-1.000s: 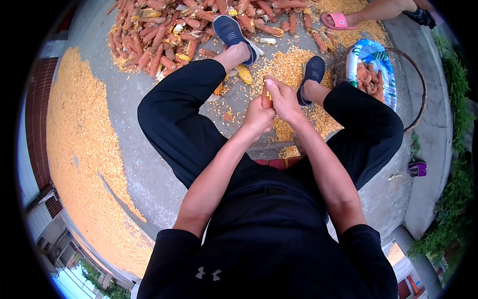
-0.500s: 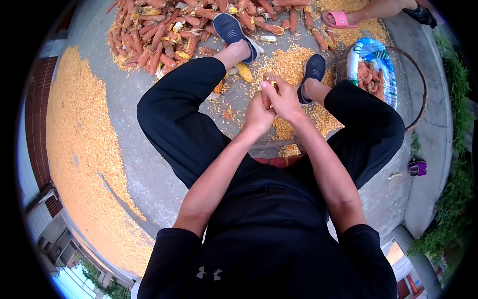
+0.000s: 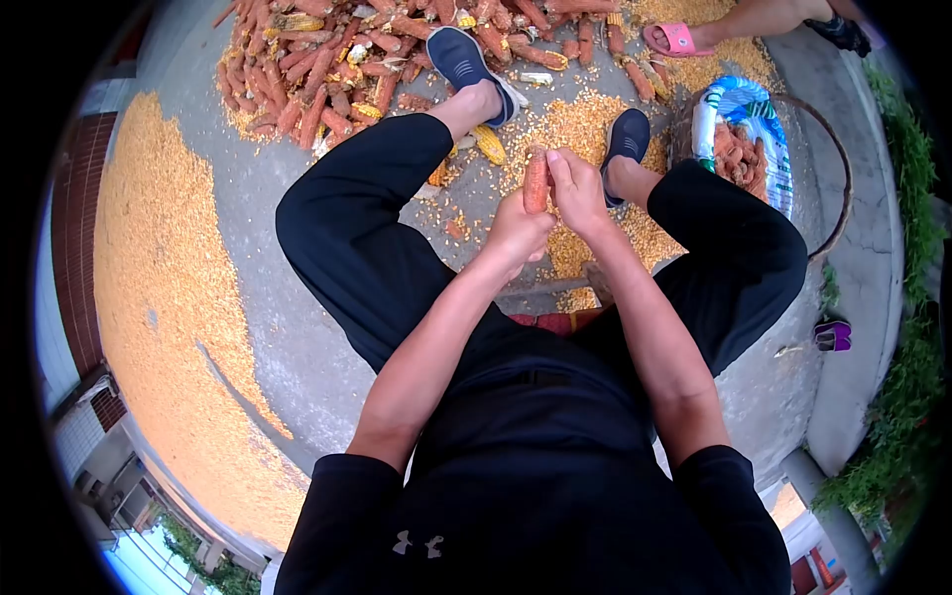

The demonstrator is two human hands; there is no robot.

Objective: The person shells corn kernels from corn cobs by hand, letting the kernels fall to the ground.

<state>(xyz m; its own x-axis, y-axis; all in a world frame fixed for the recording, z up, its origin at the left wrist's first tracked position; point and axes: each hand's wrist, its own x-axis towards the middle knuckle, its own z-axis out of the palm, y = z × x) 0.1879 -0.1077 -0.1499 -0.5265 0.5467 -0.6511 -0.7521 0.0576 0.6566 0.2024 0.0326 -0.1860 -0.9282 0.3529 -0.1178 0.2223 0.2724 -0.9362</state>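
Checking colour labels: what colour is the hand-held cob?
Reddish-orange; the cob shows best in the head view.

Pink sandal [image 3: 679, 41] on another person's foot [image 3: 703, 37], purple object [image 3: 833, 335], green plants [image 3: 897, 407] along the right edge

Soft, diffuse, slightly cool daylight falls evenly across my left hand [image 3: 518, 230] and right hand [image 3: 583, 195], both fairly crisp, with gentle highlights along the forearms [image 3: 421, 362]. Shadows on the concrete [image 3: 293, 347] are faint and soft-edged. My black shirt [image 3: 555, 496] and trousers [image 3: 362, 228] sink toward solid darkness, folds barely readable, while a pale blue patch [image 3: 131, 563] glares at lower left. The fisheye lens bows the brown gridded surface [image 3: 81, 223] at left, and black rounds off the corners. Kernels [image 3: 575, 117] near my shoes [image 3: 458, 59] read singly; the broad yellow spread [image 3: 164, 297] and edge greenery [image 3: 907, 397] soften into smeared texture.
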